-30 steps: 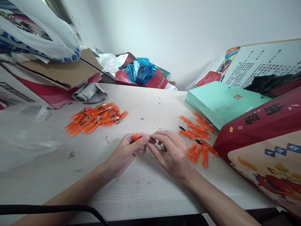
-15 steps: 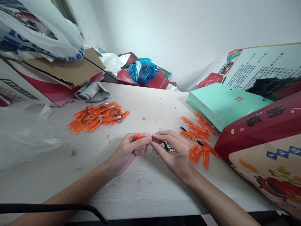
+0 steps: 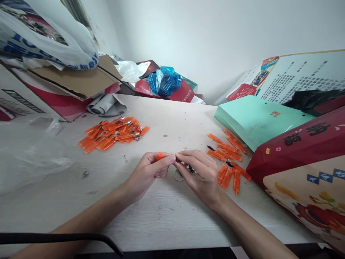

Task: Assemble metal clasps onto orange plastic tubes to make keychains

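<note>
My left hand [image 3: 151, 168] is closed around an orange lighter [image 3: 159, 155], whose end shows above the curled fingers. My right hand [image 3: 201, 172] pinches at the tip of the left thumb and finger, where a small dark part [image 3: 176, 158] barely shows. The fingers hide most of the lighter. Under my right hand lies a small heap of metal and black parts [image 3: 191, 168], largely covered, with a thin pale ring [image 3: 178, 175] beside it. Loose orange lighters [image 3: 228, 153] lie spread to the right of that hand.
A pile of orange lighters [image 3: 113, 133] lies at the left on the white table [image 3: 151, 223]. Clear plastic [image 3: 29, 151] and a carton [image 3: 54, 93] flank it. A mint-green bag [image 3: 258, 115] and a red bag [image 3: 299, 154] border the right side. A black cable [image 3: 61, 237] crosses the lower left.
Both hands stay together in nearly the same place. The fingers of my right hand have shifted slightly at the lighter's end and cover more of the parts heap.
</note>
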Available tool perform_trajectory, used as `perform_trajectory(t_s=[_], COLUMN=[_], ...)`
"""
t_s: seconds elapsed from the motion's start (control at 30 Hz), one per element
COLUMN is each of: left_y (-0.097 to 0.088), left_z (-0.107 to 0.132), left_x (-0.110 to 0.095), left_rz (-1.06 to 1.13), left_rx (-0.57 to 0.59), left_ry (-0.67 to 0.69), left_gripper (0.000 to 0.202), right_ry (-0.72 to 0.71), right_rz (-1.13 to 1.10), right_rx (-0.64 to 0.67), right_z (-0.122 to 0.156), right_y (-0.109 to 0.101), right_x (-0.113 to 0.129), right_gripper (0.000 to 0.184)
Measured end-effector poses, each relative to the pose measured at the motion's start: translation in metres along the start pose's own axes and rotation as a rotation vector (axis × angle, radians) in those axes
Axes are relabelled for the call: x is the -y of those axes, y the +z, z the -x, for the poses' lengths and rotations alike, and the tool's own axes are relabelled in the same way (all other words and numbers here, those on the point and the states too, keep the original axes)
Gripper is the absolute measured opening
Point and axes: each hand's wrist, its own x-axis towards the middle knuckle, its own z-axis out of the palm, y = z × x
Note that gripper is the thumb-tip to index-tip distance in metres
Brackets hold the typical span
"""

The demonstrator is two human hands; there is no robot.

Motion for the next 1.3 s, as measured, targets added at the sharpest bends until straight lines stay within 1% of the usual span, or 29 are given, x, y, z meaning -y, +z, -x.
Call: perform_trajectory(t_s=[0.1,0.2,0.3,0.4,0.5,0.57,0.73,0.9,1.07,1.3], left_y=[0.0,0.0,-0.001,-0.003,-0.004,-0.004,-0.004,-0.003,-0.003,-0.003], left_z=[0.0,0.0,-0.002,-0.002,-0.002,-0.002,-0.001,-0.001,-0.002,-0.002], left_x=[0.0,0.001,0.0,0.0,0.0,0.0,0.002,0.002,0.0,-0.001], left_rz=[-0.017,-0.02,-0.012,0.009,0.028,0.027,0.033,0.081,0.109,0.112], left_rx=[-0.009,-0.013,-0.019,-0.004,0.027,0.043,0.077,0.081,0.057,0.045], left_ry=[0.017,0.016,0.005,0.007,0.024,0.037,0.066,0.05,0.023,0.002], left_gripper=[0.04,0.035,0.034,0.035,0.046,0.051,0.051,0.051,0.053,0.054], right_ry=[0.012,0.075,0.202,0.377,0.537,0.589,0.664,0.747,0.785,0.778], right_rz=[0.015,-0.042,-0.194,-0.389,-0.587,-0.679,-0.859,-1.01,-1.057,-1.098], right_rx=[0.007,0.008,0.057,0.111,0.162,0.199,0.262,0.319,0.323,0.299], right_z=[0.0,-0.002,-0.004,-0.006,-0.006,-0.007,-0.011,-0.013,-0.012,-0.015], right_y=[0.001,0.001,0.0,-0.001,-0.002,-0.004,-0.009,-0.011,-0.012,-0.012], right_x=[0.001,0.004,0.007,0.006,0.002,-0.001,-0.004,-0.002,-0.001,0.003], right_gripper=[0.008,0.008,0.014,0.019,0.018,0.019,0.013,0.011,0.012,0.009])
